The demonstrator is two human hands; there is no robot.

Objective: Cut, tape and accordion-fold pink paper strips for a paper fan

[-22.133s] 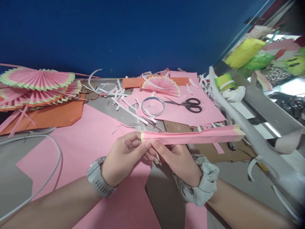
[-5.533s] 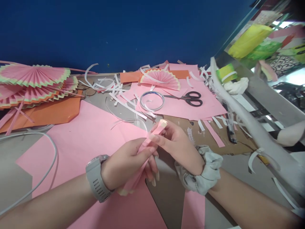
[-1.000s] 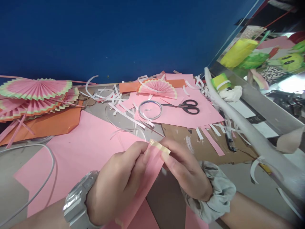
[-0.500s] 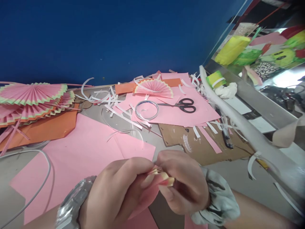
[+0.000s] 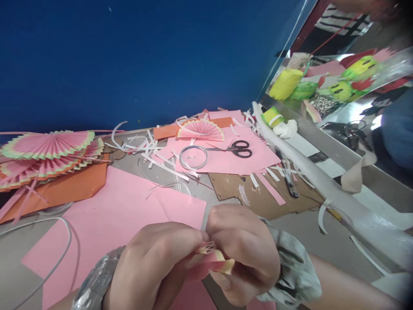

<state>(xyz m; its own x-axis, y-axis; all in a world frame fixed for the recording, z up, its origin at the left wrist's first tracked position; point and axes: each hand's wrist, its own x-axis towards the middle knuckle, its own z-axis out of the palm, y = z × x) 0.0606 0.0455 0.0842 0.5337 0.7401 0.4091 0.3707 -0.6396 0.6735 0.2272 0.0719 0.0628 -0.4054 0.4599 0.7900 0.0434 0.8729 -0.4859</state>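
Observation:
Between my hands is a strip of pleated pink paper [image 5: 209, 263] with a yellowish edge, partly folded into tight pleats. My left hand [image 5: 155, 258] is closed around the folded part, pinching it. My right hand [image 5: 243, 252] is closed on the looser end, its fingertips pressed to the paper. The two hands touch each other, so much of the paper is hidden. Beyond them a finished-looking pleated pink fan [image 5: 203, 130] lies near black-handled scissors [image 5: 240, 149] and a ring of clear tape [image 5: 192, 157].
Several pleated fans [image 5: 53, 144] lie at left on an orange sheet [image 5: 80, 183]. A large pink sheet [image 5: 122, 211] spreads below. White paper strips, cardboard [image 5: 258, 189], a cutter knife [image 5: 291, 185] and a plastic-wrapped roll [image 5: 316, 172] are around. Part of a person [image 5: 398, 129] shows at far right.
The camera view has swung to the right and up, shifting the table items left and down. Both hands stay closed on the pleated paper, whose pleats have shifted slightly between the fingers.

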